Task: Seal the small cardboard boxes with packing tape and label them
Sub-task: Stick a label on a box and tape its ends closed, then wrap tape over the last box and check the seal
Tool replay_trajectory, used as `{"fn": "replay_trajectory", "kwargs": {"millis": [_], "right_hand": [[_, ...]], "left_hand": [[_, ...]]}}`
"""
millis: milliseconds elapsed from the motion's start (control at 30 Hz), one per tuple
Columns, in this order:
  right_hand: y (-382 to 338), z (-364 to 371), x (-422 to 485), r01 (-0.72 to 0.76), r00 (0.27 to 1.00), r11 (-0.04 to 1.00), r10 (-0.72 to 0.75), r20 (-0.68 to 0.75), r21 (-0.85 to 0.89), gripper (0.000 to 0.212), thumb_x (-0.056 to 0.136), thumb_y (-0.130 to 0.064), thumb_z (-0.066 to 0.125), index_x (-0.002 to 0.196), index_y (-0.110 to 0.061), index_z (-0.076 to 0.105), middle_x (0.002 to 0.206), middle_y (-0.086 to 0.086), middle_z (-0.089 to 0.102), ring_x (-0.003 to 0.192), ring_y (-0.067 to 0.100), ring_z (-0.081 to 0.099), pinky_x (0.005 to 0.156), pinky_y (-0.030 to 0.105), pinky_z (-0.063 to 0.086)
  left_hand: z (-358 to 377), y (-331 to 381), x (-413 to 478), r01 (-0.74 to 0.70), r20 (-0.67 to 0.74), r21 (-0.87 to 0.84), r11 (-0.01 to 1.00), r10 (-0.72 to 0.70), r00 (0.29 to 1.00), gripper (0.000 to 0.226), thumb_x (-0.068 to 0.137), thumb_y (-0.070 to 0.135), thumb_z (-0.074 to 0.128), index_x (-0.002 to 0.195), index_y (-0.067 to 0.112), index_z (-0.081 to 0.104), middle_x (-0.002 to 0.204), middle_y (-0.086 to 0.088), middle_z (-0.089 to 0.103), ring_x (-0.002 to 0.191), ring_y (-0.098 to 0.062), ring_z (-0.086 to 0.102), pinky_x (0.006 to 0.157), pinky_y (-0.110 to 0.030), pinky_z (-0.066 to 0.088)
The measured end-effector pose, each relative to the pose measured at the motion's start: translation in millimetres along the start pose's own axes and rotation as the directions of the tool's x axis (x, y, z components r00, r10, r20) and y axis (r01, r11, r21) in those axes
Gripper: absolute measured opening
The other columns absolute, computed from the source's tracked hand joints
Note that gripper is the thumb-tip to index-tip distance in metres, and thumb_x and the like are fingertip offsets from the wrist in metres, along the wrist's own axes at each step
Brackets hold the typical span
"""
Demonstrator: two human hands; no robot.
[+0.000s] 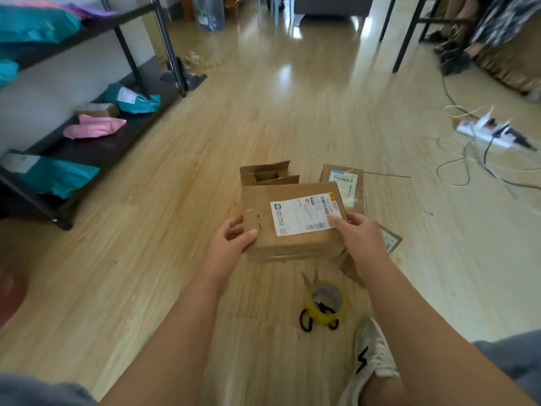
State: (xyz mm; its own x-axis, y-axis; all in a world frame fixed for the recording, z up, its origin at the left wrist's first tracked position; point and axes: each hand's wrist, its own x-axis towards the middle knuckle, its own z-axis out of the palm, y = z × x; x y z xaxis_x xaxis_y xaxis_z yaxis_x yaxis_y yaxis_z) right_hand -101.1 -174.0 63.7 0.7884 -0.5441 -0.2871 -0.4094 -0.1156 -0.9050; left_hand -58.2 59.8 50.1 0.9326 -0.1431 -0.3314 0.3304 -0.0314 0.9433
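Where the wooden floor (292, 112) runs up the middle, there's open room ahead. The left edge is taken by a black shelf rack (96, 148) with teal and pink mailer bags, and the right edge by a white power strip (486, 133) and loose cables. Cardboard boxes cluster at centre frame. The labelled box (263, 206) is nearest and closed, with a white shipping label (301, 213) on its top face; can't tell if it rests on the floor or on more cardboard beneath. Touching it behind is an open box (263, 174), flaps up. Just beside on the right is a second labelled box (342, 177). A flat cardboard piece (392, 238) sticks out past the right wrist.

Left hand (231, 244) grips the labelled box's left edge, thumb on top, fingers curled round the side. Right hand (360, 235) holds the right edge, one fingertip on the label's near corner.

On the near side, a yellowish tape roll (325, 303) lies flat over black-handled scissors (306, 320). A white shoe (371, 356) is near the tape, not touching.
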Motion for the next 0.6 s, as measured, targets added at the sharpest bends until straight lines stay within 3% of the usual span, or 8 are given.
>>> {"fn": "replay_trajectory", "kwargs": {"millis": [100, 167, 367, 433, 600], "right_hand": [[-10.1, -13.8, 28.9, 0.038, 0.993, 0.999, -0.034, -0.110, 0.030, 0.044, 0.093, -0.027, 0.068, 0.134, -0.017, 0.056, 0.118, -0.002, 0.064, 0.105, 0.017, 0.061, 0.084, 0.032, 0.051], [-14.7, -25.7, 53.0, 0.057, 0.980, 0.997, -0.046, -0.191, 0.050, 0.046, 0.093, -0.028, 0.068, 0.135, -0.015, 0.052, 0.122, 0.001, 0.061, 0.109, 0.020, 0.060, 0.092, 0.037, 0.051], [-24.7, -58.4, 117.5, 0.114, 0.947, 0.993, -0.109, -0.302, -0.001, 0.043, 0.093, -0.028, 0.066, 0.132, -0.014, 0.053, 0.121, -0.001, 0.061, 0.107, 0.018, 0.060, 0.092, 0.035, 0.050], [-22.3, -65.8, 135.3, 0.099, 0.946, 0.995, -0.100, -0.307, -0.019, 0.042, 0.094, -0.027, 0.066, 0.132, -0.015, 0.053, 0.121, -0.001, 0.060, 0.105, 0.017, 0.060, 0.092, 0.035, 0.050], [-14.9, -68.3, 156.5, 0.067, 0.955, 0.995, -0.088, -0.285, -0.080, 0.043, 0.096, -0.029, 0.063, 0.134, -0.015, 0.050, 0.117, -0.003, 0.057, 0.102, 0.015, 0.057, 0.082, 0.030, 0.045]], "left_hand": [[31.8, 17.3, 28.6, -0.037, 0.063, 0.092, 0.995, 0.032, 0.998, 0.063, 0.081, 0.037, 0.073, 0.140, 0.034, 0.050, 0.121, 0.007, 0.067, 0.112, -0.014, 0.064, 0.103, -0.040, 0.048], [56.8, 28.5, 48.7, -0.065, 0.079, 0.148, 0.987, 0.053, 0.995, 0.068, 0.082, 0.040, 0.073, 0.144, 0.032, 0.046, 0.122, 0.008, 0.065, 0.111, -0.013, 0.063, 0.101, -0.039, 0.050], [122.4, 53.5, 104.8, -0.093, 0.115, 0.192, 0.977, 0.072, 0.991, 0.039, 0.090, 0.033, 0.070, 0.123, 0.020, 0.053, 0.114, 0.007, 0.064, 0.103, -0.009, 0.063, 0.096, -0.032, 0.052], [140.2, 55.4, 120.9, -0.098, 0.123, 0.221, 0.970, 0.072, 0.990, 0.033, 0.093, 0.031, 0.066, 0.122, 0.021, 0.052, 0.113, 0.009, 0.062, 0.100, -0.003, 0.059, 0.092, -0.027, 0.050], [155.1, 51.8, 142.4, -0.101, 0.106, 0.281, 0.954, 0.074, 0.992, 0.032, 0.097, 0.033, 0.061, 0.125, 0.021, 0.051, 0.115, 0.007, 0.060, 0.100, -0.003, 0.056, 0.097, -0.032, 0.049]]}}
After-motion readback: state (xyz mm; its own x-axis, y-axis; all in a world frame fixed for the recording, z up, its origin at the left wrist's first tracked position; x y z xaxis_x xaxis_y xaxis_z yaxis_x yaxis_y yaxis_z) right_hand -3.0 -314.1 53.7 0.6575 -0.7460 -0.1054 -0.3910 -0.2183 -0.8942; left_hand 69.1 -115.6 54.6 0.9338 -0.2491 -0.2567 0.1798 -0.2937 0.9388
